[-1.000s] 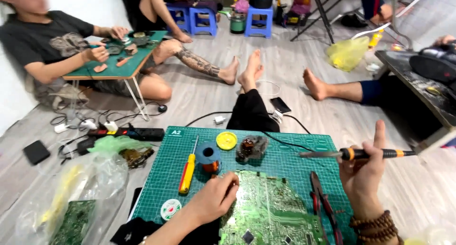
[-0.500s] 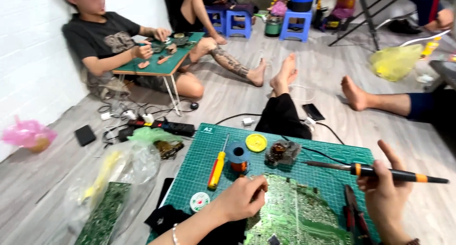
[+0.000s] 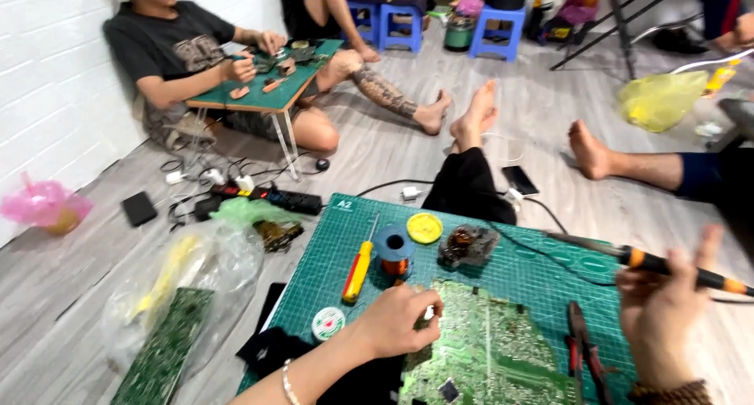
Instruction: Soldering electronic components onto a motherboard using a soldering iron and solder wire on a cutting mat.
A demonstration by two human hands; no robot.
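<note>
A green circuit board point(image 3: 487, 350) lies on a green cutting mat point(image 3: 542, 271) in front of me. My left hand point(image 3: 397, 320) rests on the board's near left edge, fingers curled and pinched on something small I cannot make out. My right hand point(image 3: 667, 311) holds a soldering iron point(image 3: 628, 256) with an orange and black handle, its tip pointing left above the mat, clear of the board.
On the mat lie a yellow-handled screwdriver point(image 3: 357, 267), a blue spool point(image 3: 393, 244), a yellow round tin point(image 3: 425, 227), a brass-wool tip cleaner point(image 3: 466, 245) and red pliers point(image 3: 583, 350). A plastic bag with boards point(image 3: 184, 295) sits left. Another person works at a low table point(image 3: 263, 91); bare feet lie beyond the mat.
The camera has swung left. My left hand stays at the board's edge, and my right hand keeps the soldering iron raised with its fingers spread.
</note>
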